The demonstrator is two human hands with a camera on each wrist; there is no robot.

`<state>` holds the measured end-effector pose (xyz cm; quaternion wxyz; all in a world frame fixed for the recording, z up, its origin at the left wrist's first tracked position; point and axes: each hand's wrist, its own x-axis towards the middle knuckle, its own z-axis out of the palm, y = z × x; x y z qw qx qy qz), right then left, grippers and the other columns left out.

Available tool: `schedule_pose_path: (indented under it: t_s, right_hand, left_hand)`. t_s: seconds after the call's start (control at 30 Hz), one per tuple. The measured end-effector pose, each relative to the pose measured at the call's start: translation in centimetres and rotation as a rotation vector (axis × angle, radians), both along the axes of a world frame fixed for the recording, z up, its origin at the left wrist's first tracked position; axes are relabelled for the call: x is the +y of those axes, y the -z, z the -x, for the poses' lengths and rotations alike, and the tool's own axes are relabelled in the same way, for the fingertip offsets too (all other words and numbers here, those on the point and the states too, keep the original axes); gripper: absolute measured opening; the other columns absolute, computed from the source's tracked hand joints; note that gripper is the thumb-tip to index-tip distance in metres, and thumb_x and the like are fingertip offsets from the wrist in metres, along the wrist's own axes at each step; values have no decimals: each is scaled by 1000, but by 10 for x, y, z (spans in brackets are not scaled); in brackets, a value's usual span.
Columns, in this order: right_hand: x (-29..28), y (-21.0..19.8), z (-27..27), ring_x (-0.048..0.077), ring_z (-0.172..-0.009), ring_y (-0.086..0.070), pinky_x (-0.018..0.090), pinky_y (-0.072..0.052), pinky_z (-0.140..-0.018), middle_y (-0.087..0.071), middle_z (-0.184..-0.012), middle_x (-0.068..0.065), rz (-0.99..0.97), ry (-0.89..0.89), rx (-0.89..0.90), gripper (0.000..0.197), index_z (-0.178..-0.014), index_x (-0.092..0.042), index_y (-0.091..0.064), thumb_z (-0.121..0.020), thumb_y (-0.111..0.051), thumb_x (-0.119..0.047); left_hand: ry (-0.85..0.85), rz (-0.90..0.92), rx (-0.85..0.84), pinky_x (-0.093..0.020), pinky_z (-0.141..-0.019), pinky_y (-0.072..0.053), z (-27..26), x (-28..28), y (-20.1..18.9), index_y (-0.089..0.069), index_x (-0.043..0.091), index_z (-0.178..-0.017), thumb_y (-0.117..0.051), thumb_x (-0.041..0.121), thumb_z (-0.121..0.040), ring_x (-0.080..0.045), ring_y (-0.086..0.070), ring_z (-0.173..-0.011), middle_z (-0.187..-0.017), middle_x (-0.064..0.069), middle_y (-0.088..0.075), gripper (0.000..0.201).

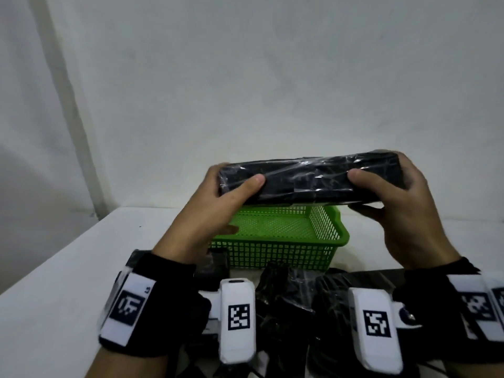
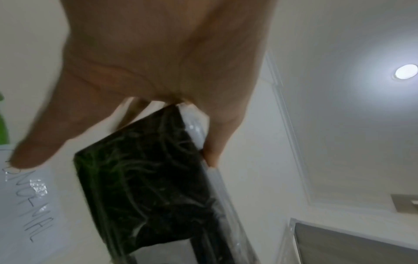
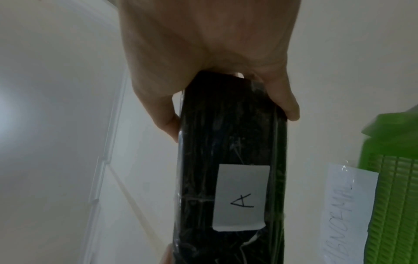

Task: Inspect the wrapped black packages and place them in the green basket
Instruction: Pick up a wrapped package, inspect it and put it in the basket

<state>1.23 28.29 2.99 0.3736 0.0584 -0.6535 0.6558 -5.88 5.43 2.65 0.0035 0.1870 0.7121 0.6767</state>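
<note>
A long black package (image 1: 305, 177) wrapped in clear film is held level in the air above the green basket (image 1: 275, 249). My left hand (image 1: 218, 203) grips its left end, thumb on the near face. My right hand (image 1: 395, 197) grips its right end the same way. In the right wrist view the black package (image 3: 230, 151) carries a white label marked "A" (image 3: 241, 196) on its underside. The left wrist view shows the black package (image 2: 147, 187) between my thumb and fingers. The basket's floor shows nothing in it.
Several more black wrapped packages (image 1: 294, 296) lie on the white table (image 1: 54, 282) between the basket and me. A white paper sign with handwriting (image 3: 348, 205) is fixed to the basket's outer wall. A white wall stands behind the table.
</note>
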Motion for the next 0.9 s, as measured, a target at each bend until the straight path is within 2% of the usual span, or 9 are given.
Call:
schedule_pose_path:
  t_s: [0.1,0.2,0.3,0.37,0.43,0.53,0.6,0.77,0.9]
  right_hand:
    - [-6,1,-2,9,-77,-71,22,-55,-63,-71,-82,-11,-13,-76,17,27,-98,-22,-58,-79,-76,-12]
    - [-16,4,0,10,-87,-68,22,-54,-70,-69,-92,-10,-2,-125,23,39,-109,-23,-59,-76,-80,-18]
    - [-24,5,7,10,-116,-62,40,-53,-86,-64,-127,-11,18,-92,-162,55,-132,-38,-54,-82,-67,-57]
    - [-26,5,9,15,-133,-52,50,-56,-80,-51,-148,-10,73,-150,-355,82,-146,-41,-42,-74,-59,-75]
    - [-24,4,8,20,-135,-51,49,-61,-70,-50,-151,-6,153,-280,-422,82,-146,-31,-48,-76,-70,-68]
    - [-16,2,11,22,-113,-66,35,-60,-67,-69,-123,-1,184,-221,-311,57,-136,-20,-55,-83,-73,-31]
    - [-7,2,14,19,-104,-70,31,-58,-74,-71,-118,0,154,-166,-190,79,-147,-21,-45,-74,-74,-14]
    - [-2,1,9,21,-94,-73,40,-62,-76,-71,-121,3,45,-202,-140,88,-143,-27,-49,-62,-78,-9]
    - [-11,4,12,19,-92,-73,35,-59,-72,-73,-110,3,81,-102,-79,52,-133,-16,-56,-83,-72,-8]
  left_hand:
    - [128,7,-150,-42,-80,-62,0,-11,-4,-62,29,-122,-61,57,-86,-31,-74,-95,-122,3,-70,45]
    - [120,-143,-218,-38,-75,-62,5,-19,-5,-63,18,-123,-53,60,-90,-32,-75,-94,-113,-5,-74,55]
    - [-1,-361,-232,-34,-64,-60,13,-18,3,-55,9,-118,-60,37,-93,-27,-67,-108,-119,-9,-66,37]
    - [-50,-437,-188,-31,-59,-56,18,-16,7,-52,19,-110,-54,22,-91,-19,-60,-102,-107,-2,-60,19]
    - [-55,-467,-116,-30,-63,-53,19,-17,7,-49,25,-112,-50,11,-91,-14,-57,-91,-100,4,-58,25]
    - [23,-327,-103,-36,-67,-57,17,-18,7,-50,26,-114,-54,14,-92,-15,-61,-91,-97,4,-61,26]
    - [73,-180,-131,-32,-59,-58,15,-17,9,-56,24,-112,-63,30,-90,-15,-65,-90,-96,6,-68,23]
    - [66,-150,-24,-33,-63,-59,11,-18,5,-55,25,-126,-75,42,-66,-14,-74,-93,-111,5,-73,65]
    - [37,-152,46,-34,-65,-60,8,-16,3,-59,21,-122,-80,37,-63,-14,-75,-88,-107,3,-75,64]
